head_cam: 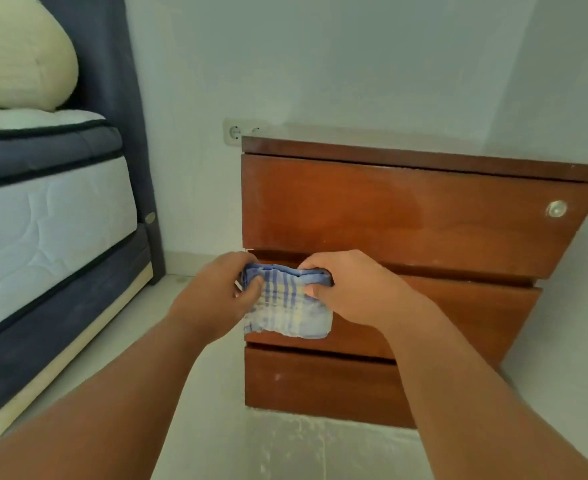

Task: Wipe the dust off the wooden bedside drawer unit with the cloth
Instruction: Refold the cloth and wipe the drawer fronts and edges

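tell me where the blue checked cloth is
The folded blue checked cloth is at the centre of the head view, held between the left hand and right hand, before the brown wooden drawer unit.

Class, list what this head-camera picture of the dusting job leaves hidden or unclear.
Head view: the top of the drawer unit is seen edge-on, so dust there cannot be judged.
Head view: the cloth, left hand and right hand cover the left end of the middle drawer.
Head view: the wall socket sits partly behind the unit's corner.
Head view: the round fitting is too small: knob or lock unclear.
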